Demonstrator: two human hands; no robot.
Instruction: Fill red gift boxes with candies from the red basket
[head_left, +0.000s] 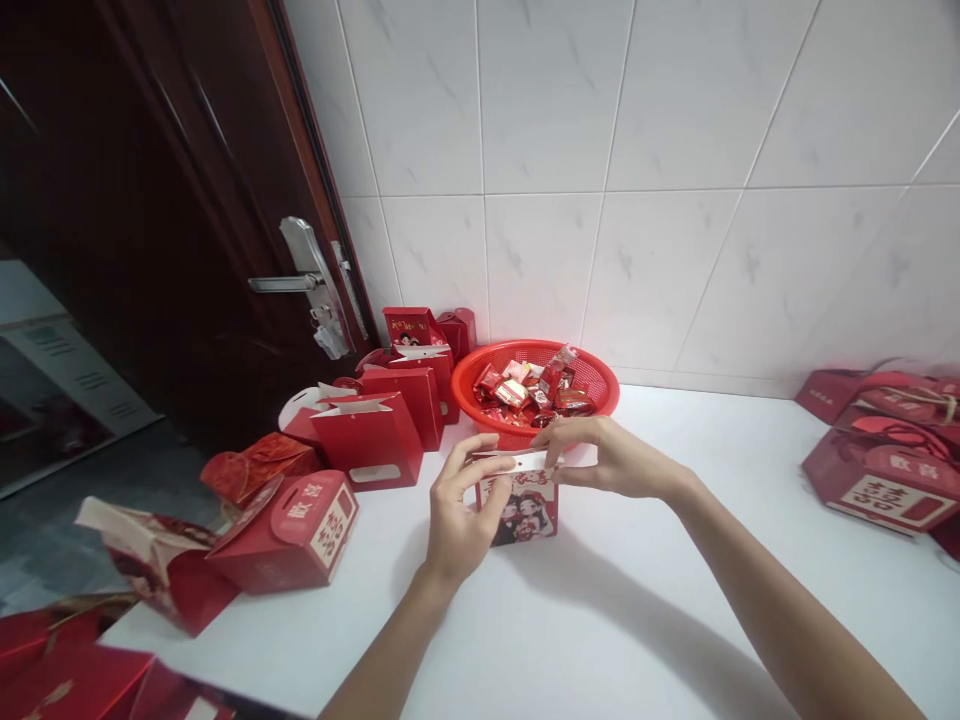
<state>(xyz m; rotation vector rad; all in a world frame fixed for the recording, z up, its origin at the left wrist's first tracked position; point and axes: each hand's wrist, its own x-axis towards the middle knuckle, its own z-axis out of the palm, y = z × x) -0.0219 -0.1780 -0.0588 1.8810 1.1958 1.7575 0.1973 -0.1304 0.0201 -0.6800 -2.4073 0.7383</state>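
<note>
A small red gift box with a cartoon couple printed on its front stands upright on the white table, just before the candy basket. My left hand grips the box's upper left side, fingers bent over the top edge and thumb on the front. At the upper right corner, my right hand pinches the top edge between thumb and fingers. A pale strip of the top shows between both hands. The box's inside is hidden from view.
Behind the box, a red plastic basket holds wrapped candies. Red gift bags and a handled red box line the left side. More red boxes stand at the right. A tiled wall and a dark door bound the table.
</note>
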